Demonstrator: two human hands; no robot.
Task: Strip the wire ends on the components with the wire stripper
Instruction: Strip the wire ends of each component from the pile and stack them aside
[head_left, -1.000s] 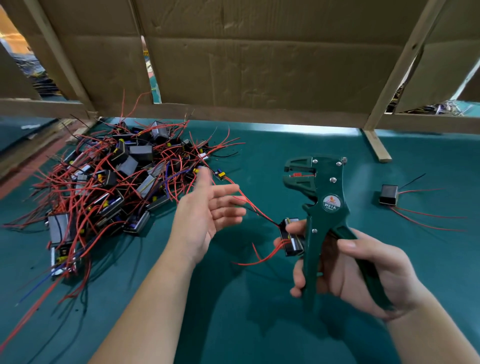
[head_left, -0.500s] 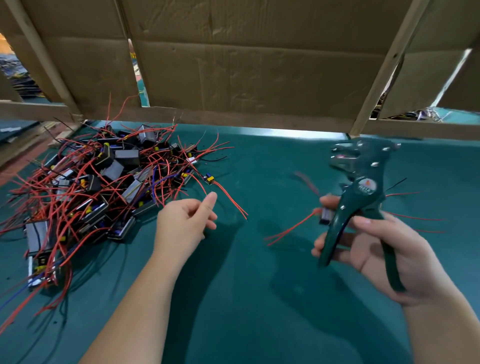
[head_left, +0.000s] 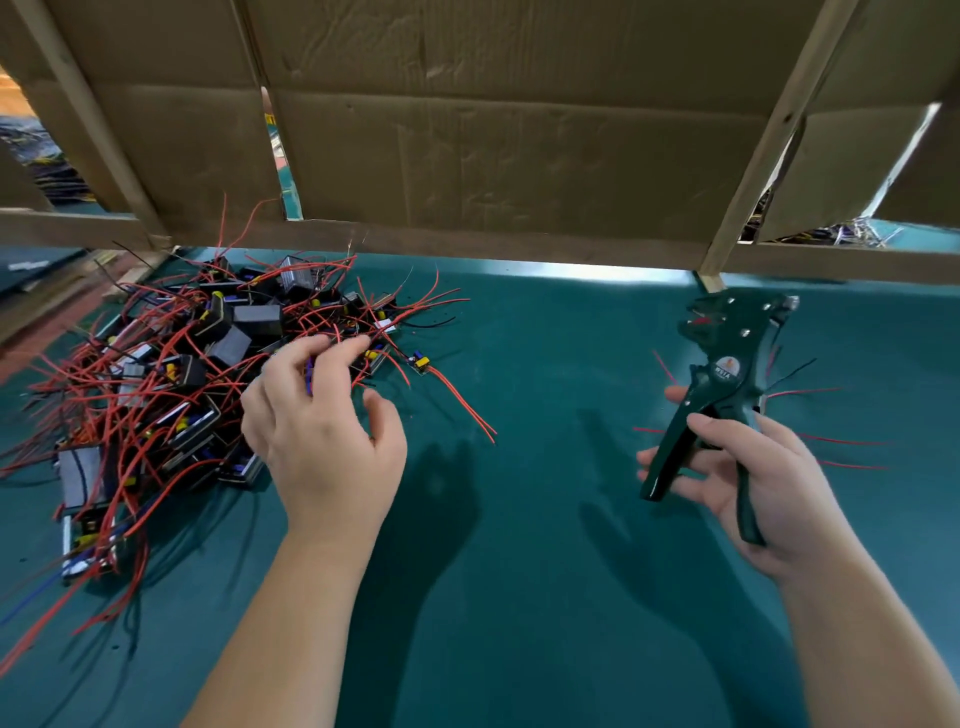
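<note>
A tangled pile of small black components (head_left: 171, 374) with red wires lies on the green table (head_left: 519, 545) at the left. My left hand (head_left: 322, 431) reaches over the pile's right edge. Its curled fingertips touch the red wires and its thumb stands apart. One small yellow-tipped component (head_left: 420, 362) with two red wires lies just right of the pile. My right hand (head_left: 758, 478) grips the handles of the green wire stripper (head_left: 724, 374), jaws pointing up and away. Red and black wire ends (head_left: 841, 442) stick out from behind the tool and hand; what they belong to is hidden.
A wooden frame with cardboard panels (head_left: 519, 156) closes the table's far side, and a wooden post (head_left: 711, 280) stands just behind the stripper. More wire clutter shows through gaps at the far right (head_left: 841, 234).
My left hand has moved forward from the middle of the table onto the pile. My right hand has carried the stripper further right, and the component seen at its fingers is now hidden.
</note>
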